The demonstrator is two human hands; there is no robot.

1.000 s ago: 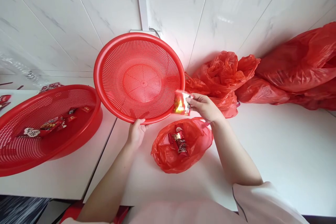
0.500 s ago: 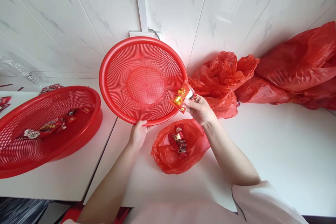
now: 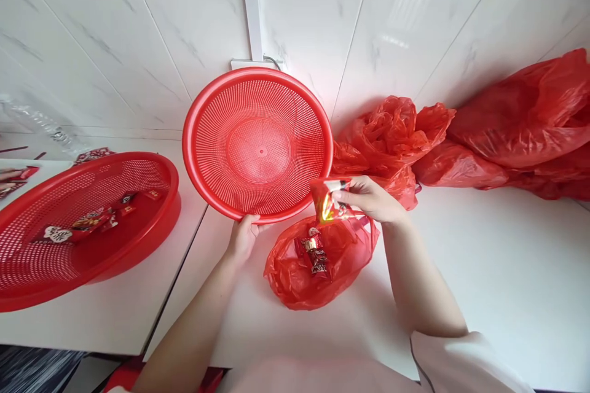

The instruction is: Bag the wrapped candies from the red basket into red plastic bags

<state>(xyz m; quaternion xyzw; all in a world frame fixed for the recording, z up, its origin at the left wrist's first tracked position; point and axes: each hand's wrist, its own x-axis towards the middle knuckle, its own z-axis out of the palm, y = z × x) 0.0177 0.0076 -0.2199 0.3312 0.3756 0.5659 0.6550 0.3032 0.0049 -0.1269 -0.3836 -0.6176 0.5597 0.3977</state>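
My left hand (image 3: 243, 238) grips the near rim of a red plastic basket (image 3: 262, 135), which is tilted towards me with nothing inside it. In my right hand (image 3: 371, 198) is a shiny red and gold snack packet (image 3: 328, 201), pinched between thumb and fingers. The packet hangs over the far side of an open red plastic bag (image 3: 286, 276). Several small wrapped snacks (image 3: 316, 252) lie inside that bag. Part of the bag's far edge is behind the packet and my right hand.
At the left a second red basket (image 3: 138, 258) holds several red packets (image 3: 94, 221). Crumpled red plastic bags (image 3: 391, 135) and fuller red bags (image 3: 520, 116) lie along the tiled wall (image 3: 313, 18). A seam crosses the white table (image 3: 488, 270) between the baskets.
My right hand has moved with the packet from the basket's right rim down and to the right, over the open bag. My left hand still holds the basket.
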